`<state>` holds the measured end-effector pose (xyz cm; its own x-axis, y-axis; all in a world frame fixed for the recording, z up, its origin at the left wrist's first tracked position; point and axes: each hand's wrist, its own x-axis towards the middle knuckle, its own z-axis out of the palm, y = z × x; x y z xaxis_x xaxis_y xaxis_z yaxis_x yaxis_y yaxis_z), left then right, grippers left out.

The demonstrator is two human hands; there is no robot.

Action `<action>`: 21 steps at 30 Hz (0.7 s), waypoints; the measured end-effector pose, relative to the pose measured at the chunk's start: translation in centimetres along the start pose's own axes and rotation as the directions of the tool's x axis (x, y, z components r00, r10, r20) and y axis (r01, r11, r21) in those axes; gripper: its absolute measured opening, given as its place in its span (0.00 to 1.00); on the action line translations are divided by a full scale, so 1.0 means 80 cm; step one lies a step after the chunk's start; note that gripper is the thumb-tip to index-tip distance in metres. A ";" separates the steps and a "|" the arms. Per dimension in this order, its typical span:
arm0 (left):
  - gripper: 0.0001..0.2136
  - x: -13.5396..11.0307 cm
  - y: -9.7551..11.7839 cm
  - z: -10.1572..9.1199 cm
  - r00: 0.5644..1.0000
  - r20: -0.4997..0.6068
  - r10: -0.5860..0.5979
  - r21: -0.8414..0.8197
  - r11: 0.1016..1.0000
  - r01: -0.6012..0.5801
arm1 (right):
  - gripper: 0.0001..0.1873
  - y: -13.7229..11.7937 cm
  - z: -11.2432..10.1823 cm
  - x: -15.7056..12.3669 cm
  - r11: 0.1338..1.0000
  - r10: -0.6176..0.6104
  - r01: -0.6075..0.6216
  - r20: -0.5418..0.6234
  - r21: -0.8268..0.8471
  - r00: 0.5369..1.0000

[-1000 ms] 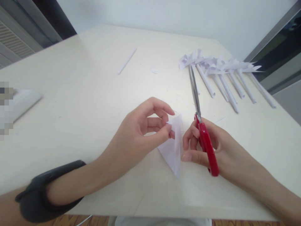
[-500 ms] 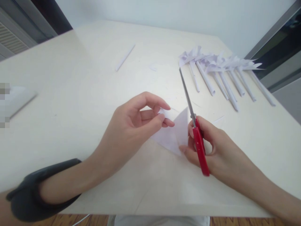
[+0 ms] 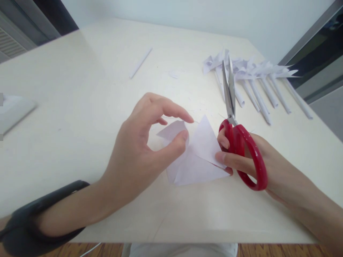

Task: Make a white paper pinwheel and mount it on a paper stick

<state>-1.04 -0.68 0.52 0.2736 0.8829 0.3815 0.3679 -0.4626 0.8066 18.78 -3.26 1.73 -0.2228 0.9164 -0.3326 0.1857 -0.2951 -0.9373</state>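
A square of white paper [image 3: 199, 173], cut in from its corners, is held just above the table with its flaps standing up. My right hand [image 3: 249, 160] pinches its right corner between thumb and fingers. The same hand keeps hold of red-handled scissors [image 3: 252, 146], their blades pointing up and slightly parted. My left hand [image 3: 142, 142] is at the paper's left side, thumb and index finger spread apart. Its thumb tip lies against or in front of a raised flap; contact is unclear. The other left fingers are partly hidden behind the hand and flap.
Several paper pinwheels [image 3: 257, 69] on rolled paper sticks lie in a row at the back right. A single rolled paper stick [image 3: 141, 63] lies further back. Small paper scraps [image 3: 173, 74] dot the table [image 3: 80, 107]. A white stack [image 3: 16, 110] sits at the left edge.
The paper has turned and its flaps now show spread apart. My left fingers have opened away from a flap. The scissors in my right hand have swung round, their blades now showing apart.
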 end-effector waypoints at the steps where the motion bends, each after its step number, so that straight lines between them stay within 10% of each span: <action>1: 0.10 -0.001 0.002 0.001 0.999 0.003 0.048 0.052 0.998 -0.048 | 0.14 0.000 -0.001 -0.001 1.000 -0.006 0.006 0.002 0.000 1.000; 8: 0.18 -0.008 0.003 0.010 0.875 0.347 0.338 0.189 0.889 -0.418 | 0.10 0.006 -0.006 -0.002 0.994 -0.074 0.073 -0.007 -0.077 0.997; 21: 0.08 -0.006 0.004 0.008 0.881 0.416 0.227 0.005 0.968 -0.251 | 0.11 0.010 -0.005 -0.001 0.999 -0.020 0.021 0.057 -0.031 0.998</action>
<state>-0.49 -1.27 0.33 0.6943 0.6392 0.3308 0.2918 -0.6701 0.6825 19.31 -3.46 1.09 -0.2801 0.9052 -0.3196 0.2103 -0.2670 -0.9405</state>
